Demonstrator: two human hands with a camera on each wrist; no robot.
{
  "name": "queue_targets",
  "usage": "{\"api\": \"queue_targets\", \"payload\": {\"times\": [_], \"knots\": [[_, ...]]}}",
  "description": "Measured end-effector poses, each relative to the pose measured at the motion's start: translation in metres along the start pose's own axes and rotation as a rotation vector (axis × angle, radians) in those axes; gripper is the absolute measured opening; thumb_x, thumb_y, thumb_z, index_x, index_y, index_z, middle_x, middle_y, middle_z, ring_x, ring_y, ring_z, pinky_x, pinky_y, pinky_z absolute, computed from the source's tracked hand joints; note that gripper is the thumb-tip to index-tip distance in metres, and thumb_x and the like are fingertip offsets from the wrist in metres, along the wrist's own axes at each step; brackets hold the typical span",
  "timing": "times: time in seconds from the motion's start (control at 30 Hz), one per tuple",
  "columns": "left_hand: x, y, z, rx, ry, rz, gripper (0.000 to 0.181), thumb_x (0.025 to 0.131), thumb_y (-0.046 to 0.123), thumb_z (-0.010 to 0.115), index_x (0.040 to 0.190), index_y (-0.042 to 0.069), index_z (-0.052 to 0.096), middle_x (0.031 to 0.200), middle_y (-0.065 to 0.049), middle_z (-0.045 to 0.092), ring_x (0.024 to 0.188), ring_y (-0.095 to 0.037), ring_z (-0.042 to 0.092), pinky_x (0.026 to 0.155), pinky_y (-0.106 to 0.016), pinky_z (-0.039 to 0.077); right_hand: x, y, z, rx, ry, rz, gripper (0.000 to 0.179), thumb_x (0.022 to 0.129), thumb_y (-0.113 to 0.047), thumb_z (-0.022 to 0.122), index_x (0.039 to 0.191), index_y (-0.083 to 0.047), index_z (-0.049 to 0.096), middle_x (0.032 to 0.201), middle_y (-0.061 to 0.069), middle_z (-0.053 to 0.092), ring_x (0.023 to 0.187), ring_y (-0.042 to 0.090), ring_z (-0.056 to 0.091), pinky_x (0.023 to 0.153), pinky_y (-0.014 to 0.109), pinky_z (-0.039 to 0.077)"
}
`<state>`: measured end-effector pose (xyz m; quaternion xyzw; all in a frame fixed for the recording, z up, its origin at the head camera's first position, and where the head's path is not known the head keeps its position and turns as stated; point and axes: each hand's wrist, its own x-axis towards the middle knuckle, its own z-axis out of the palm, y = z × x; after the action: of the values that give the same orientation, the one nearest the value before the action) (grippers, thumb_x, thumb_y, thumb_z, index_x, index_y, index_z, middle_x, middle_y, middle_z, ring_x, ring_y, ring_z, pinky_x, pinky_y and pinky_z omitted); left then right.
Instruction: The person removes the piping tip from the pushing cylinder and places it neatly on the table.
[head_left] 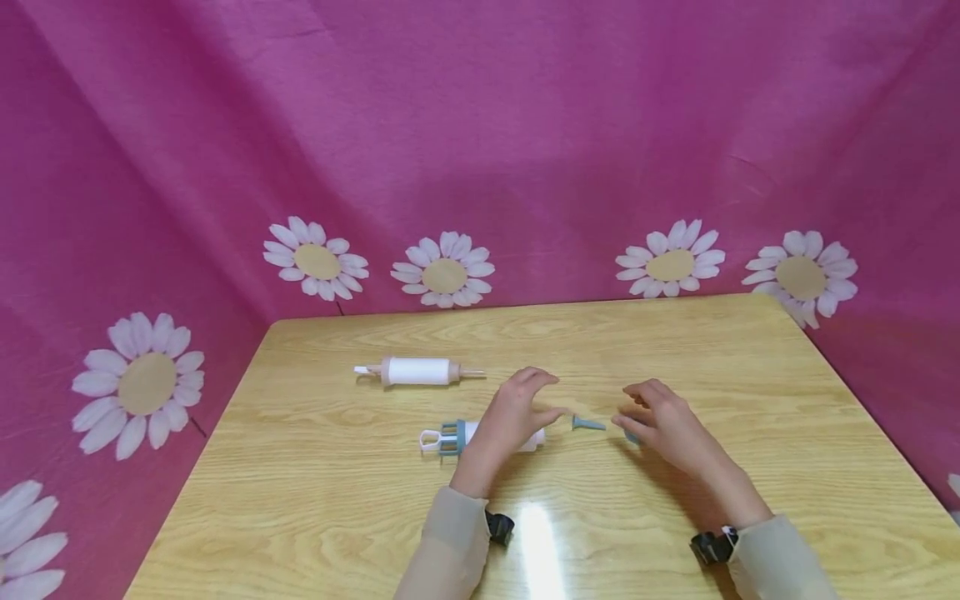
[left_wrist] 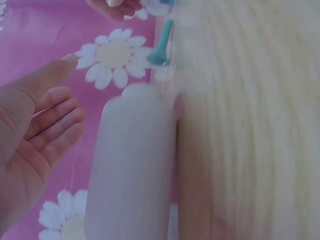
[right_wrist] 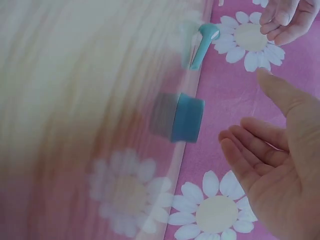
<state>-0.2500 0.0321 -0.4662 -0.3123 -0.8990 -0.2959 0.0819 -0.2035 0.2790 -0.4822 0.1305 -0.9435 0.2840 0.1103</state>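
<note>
My left hand (head_left: 513, 408) hovers over a white plunger tube (head_left: 534, 442) with a teal collar (head_left: 450, 437) and a white loop handle (head_left: 430, 442). Its fingers are loosely bent, with nothing between them. Just right of its thumb lies a small teal nozzle (head_left: 588, 423) with a flared end, also seen in the left wrist view. My right hand (head_left: 667, 423) is held above the table, thumb and fingers apart and holding nothing. Below it sits a short teal ring-like cap (right_wrist: 189, 119), mostly hidden by the hand in the head view. The nozzle lies between the two hands.
A second plunger tube (head_left: 418, 371), white with pinkish ends and a thin tip, lies farther back on the wood-grain table (head_left: 315, 517). A magenta cloth (head_left: 525, 150) with daisies hangs behind the table and at its sides.
</note>
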Motion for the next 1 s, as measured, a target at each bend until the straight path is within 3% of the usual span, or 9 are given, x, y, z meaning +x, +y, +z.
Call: {"api": "queue_targets", "payload": {"times": [0.17,0.33,0.57,0.73,1.0], "knots": [[-0.009,-0.014,-0.012,-0.053,0.069,-0.043,0.042,0.086,0.027,0.076,0.122,0.009,0.065,0.121,-0.004,0.066,0.113,-0.02,0.065,0.098,-0.03,0.055,0.004,-0.008,0.008,0.028,0.032,-0.028,0.045,0.086,-0.018,0.075,0.12,0.008,0.06,0.108,0.021,0.064,0.099,0.034,0.065,0.08,0.047,0.059],[-0.017,-0.031,-0.028,-0.103,0.159,-0.059,0.042,0.085,0.025,0.077,0.121,0.007,0.066,0.12,-0.007,0.067,0.114,-0.023,0.065,0.099,-0.035,0.054,0.008,-0.015,0.016,0.053,-0.002,0.015,0.048,0.089,-0.022,0.072,0.125,0.005,0.058,0.112,0.02,0.063,0.103,0.033,0.063,0.085,0.048,0.058],[-0.031,-0.061,-0.055,-0.146,0.261,-0.083,0.041,0.082,0.02,0.08,0.119,0.008,0.067,0.117,-0.008,0.067,0.106,-0.028,0.066,0.089,-0.04,0.058,0.014,-0.022,0.023,0.063,0.013,0.01,0.046,0.088,-0.021,0.073,0.123,0.005,0.059,0.111,0.019,0.064,0.101,0.031,0.063,0.086,0.048,0.057],[-0.041,-0.083,-0.068,-0.109,0.301,-0.125,0.042,0.08,0.018,0.081,0.118,0.006,0.068,0.117,-0.009,0.068,0.109,-0.025,0.066,0.095,-0.038,0.056,0.019,-0.027,0.03,0.079,0.043,-0.015,0.044,0.086,-0.018,0.075,0.12,0.005,0.06,0.11,0.019,0.065,0.099,0.031,0.064,0.084,0.047,0.058],[-0.055,-0.118,-0.08,-0.067,0.335,-0.162,0.044,0.078,0.013,0.082,0.118,0.001,0.067,0.118,-0.014,0.067,0.113,-0.031,0.063,0.101,-0.044,0.052,0.028,-0.044,0.044,0.125,0.001,-0.006,0.044,0.089,-0.022,0.072,0.123,0.003,0.06,0.114,0.017,0.064,0.103,0.03,0.062,0.086,0.047,0.057]]}}
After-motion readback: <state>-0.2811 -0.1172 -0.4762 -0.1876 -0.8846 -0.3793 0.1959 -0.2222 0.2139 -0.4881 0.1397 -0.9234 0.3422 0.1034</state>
